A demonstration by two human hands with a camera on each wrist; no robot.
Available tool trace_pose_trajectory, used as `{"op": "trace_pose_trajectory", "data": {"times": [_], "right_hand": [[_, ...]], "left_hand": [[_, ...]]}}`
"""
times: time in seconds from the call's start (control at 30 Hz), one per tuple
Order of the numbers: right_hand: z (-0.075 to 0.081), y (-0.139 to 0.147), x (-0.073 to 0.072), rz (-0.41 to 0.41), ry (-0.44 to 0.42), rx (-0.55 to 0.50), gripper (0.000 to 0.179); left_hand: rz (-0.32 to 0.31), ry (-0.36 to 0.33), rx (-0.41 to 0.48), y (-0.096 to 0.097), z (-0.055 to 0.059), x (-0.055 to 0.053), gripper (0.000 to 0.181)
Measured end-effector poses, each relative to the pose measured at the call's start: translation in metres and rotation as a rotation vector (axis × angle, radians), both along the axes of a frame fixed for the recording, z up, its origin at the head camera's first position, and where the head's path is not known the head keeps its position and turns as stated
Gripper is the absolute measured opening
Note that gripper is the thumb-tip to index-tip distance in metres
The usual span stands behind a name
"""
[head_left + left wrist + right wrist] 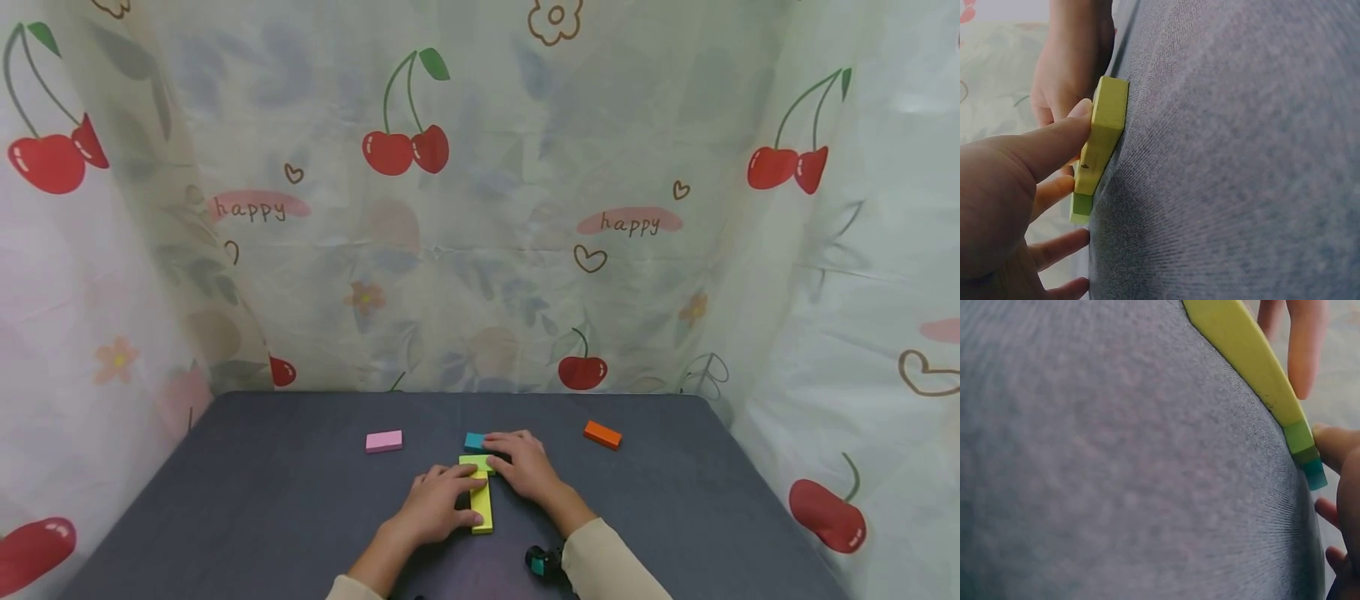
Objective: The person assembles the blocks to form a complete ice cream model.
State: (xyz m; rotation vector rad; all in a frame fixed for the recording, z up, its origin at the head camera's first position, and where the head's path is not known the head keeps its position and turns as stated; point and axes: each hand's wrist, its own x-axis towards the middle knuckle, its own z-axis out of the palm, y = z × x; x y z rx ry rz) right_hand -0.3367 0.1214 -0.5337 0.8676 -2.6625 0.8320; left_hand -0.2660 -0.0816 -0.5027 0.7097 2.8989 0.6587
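Observation:
A yellow block (pixel 482 504) lies lengthwise on the dark table, with a light-green block (pixel 472 460) set crosswise at its far end. Just beyond is a blue block (pixel 474 442), partly covered by fingers. My left hand (pixel 435 504) reaches in from the left, its thumb and a forefinger resting on the yellow block (pixel 1109 106). From the other side comes my right hand (pixel 525 468). Its thumb touches the right end of the green block (pixel 1298 437), while its fingers stretch over the right part of the blue block.
A pink block (pixel 384 442) lies to the far left and an orange block (pixel 603 435) to the far right. By my right sleeve (pixel 611 558) is a small black device (pixel 543 562). Printed curtains (pixel 480 208) surround the grey table (pixel 262 500).

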Motion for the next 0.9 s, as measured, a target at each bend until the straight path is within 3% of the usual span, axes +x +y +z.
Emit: {"op": "trace_pose_trajectory", "data": {"times": [0.57,0.9], "right_hand": [[0.0011,-0.0030,0.0039,0.045,-0.022,-0.015,0.028],[0.0019,-0.0023,0.0052,0.044,0.019,-0.016,0.027]], "left_hand": [[-0.039,-0.003,0.014,-0.0056,0.0010,-0.0007,0.052],[-0.060,0.016,-0.010,-0.0043,0.0050,-0.0010,0.053]]}}
